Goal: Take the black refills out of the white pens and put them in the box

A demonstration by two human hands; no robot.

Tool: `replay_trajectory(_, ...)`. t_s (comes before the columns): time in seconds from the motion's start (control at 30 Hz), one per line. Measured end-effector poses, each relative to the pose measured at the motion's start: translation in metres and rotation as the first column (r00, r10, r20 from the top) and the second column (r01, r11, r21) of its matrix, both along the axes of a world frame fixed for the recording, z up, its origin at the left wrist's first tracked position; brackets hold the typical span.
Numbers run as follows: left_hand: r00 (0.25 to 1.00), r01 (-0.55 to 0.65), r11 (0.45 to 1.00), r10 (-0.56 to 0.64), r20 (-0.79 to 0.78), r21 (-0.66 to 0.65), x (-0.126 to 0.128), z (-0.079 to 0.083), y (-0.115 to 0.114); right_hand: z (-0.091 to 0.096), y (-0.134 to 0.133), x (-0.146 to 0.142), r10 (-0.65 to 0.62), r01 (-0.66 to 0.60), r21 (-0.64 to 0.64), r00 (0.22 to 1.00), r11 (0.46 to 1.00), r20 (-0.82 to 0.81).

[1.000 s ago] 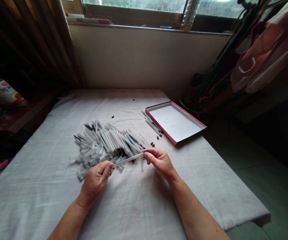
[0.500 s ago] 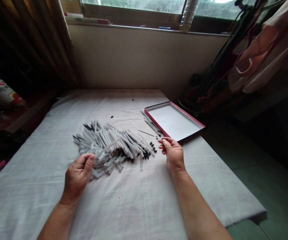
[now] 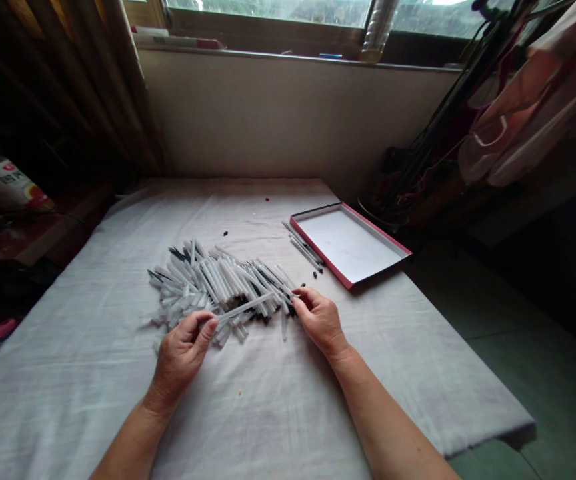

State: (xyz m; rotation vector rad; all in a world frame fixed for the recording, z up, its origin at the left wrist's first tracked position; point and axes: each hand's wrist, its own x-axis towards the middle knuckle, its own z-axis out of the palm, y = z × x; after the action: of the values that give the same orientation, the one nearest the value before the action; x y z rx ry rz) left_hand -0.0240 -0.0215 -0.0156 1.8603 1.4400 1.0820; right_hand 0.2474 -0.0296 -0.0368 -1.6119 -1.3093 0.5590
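A heap of clear plastic pen barrels (image 3: 218, 283), some with black tips, lies on a white cloth over the table (image 3: 248, 413). My left hand (image 3: 183, 350) pinches one clear barrel (image 3: 243, 308) by its near end; the barrel slants up to the right. My right hand (image 3: 318, 317) rests at the right edge of the heap, fingers curled in a pinch around small black pieces (image 3: 295, 307). Whether it grips one of them I cannot make out.
A shallow red-edged box lid (image 3: 351, 243) lies at the right, with a few pen parts (image 3: 305, 250) beside its left rim. A jar (image 3: 1, 180) stands on a dark side table at left. Clothes hang at upper right; a wall and window sill stand behind.
One second ago both hands held one barrel. Then the right hand reached toward the box lid and the left dropped to the heap. Now the left holds a barrel again and the right is back at the heap's edge.
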Motion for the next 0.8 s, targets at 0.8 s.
replay_trajectory(0.8,0.929,0.355,0.906,-0.369,-0.022,-0.230,0.014,0.019,-0.004,0.033,-0.013,-0.014,0.266,-0.278,0.069,0.779,0.958,-0.567)
